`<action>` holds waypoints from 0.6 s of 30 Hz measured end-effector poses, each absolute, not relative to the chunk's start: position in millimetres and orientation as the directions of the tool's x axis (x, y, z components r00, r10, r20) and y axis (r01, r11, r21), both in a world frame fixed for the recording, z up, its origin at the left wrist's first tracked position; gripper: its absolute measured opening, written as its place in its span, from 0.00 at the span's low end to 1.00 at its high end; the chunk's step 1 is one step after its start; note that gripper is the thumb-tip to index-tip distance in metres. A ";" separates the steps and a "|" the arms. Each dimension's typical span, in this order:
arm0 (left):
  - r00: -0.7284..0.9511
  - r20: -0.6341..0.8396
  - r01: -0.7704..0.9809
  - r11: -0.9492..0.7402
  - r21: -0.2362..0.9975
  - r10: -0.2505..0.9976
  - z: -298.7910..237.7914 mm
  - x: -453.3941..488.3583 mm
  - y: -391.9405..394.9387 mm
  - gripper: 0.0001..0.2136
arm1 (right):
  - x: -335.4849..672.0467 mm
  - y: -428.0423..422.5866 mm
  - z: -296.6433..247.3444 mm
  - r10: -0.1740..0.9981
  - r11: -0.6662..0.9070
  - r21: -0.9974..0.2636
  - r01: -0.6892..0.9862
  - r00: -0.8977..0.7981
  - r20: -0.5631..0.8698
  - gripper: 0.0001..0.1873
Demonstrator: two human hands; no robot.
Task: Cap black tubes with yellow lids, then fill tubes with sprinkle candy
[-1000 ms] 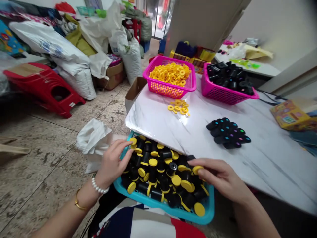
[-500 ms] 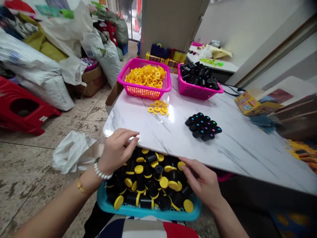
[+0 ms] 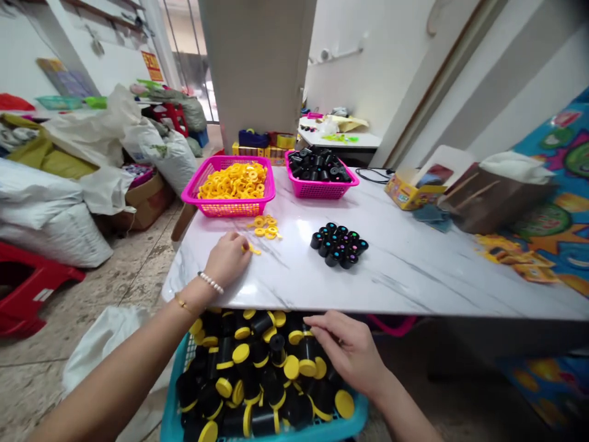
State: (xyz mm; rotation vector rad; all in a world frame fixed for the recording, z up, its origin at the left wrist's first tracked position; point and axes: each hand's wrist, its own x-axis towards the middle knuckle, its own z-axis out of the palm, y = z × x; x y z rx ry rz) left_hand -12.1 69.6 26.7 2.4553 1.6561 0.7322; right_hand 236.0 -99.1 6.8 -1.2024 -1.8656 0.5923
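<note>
Left hand (image 3: 227, 259): fingers narrow, tips on a loose yellow ring (image 3: 252, 249) on the counter (image 3: 405, 276); I cannot tell if it is gripped.
Pickup: probably easiest slid palmward, then pinched by the rim.
Right hand (image 3: 350, 350): loosely curled on capped tubes (image 3: 257, 362) in the teal basket (image 3: 175, 417), holding nothing.
Edge: the counter lip overhangs the basket just past the right fingertips.
Room: bare counter beyond both hands.

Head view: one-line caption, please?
Left hand rests on the white table beside loose yellow rings; right hand touches black-and-yellow tubes in the blue basket.
</note>
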 end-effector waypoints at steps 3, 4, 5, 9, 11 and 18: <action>0.427 0.373 0.681 -0.564 0.467 0.824 36.3 16.5 34.2 0.02 | 232.5 -89.6 6.8 0.973 0.221 -0.922 0.316 -0.009 0.231 0.15; 0.455 0.405 0.611 -0.609 0.506 0.793 40.0 29.0 21.8 0.02 | 230.1 -83.8 8.3 0.987 0.142 -0.971 0.191 0.052 0.155 0.19; 0.480 0.433 0.537 -0.646 0.543 0.763 43.3 41.5 10.2 0.02 | 227.8 -77.3 10.7 0.993 0.079 -0.995 0.063 0.085 0.084 0.23; 0.576 0.459 0.305 -0.699 0.647 0.676 49.4 75.7 -13.2 0.03 | 226.9 -54.6 22.6 0.993 0.021 -0.990 -0.141 0.117 0.005 0.19; 0.590 0.442 0.260 -0.678 0.688 0.676 47.7 82.0 -4.0 0.10 | 234.2 -49.5 24.3 0.981 0.039 -0.995 -0.088 0.192 0.022 0.17; 0.444 0.332 0.537 -0.544 0.645 0.832 27.6 117.4 87.0 0.19 | 257.4 -53.5 9.6 0.972 0.119 -0.963 0.241 0.170 0.163 0.11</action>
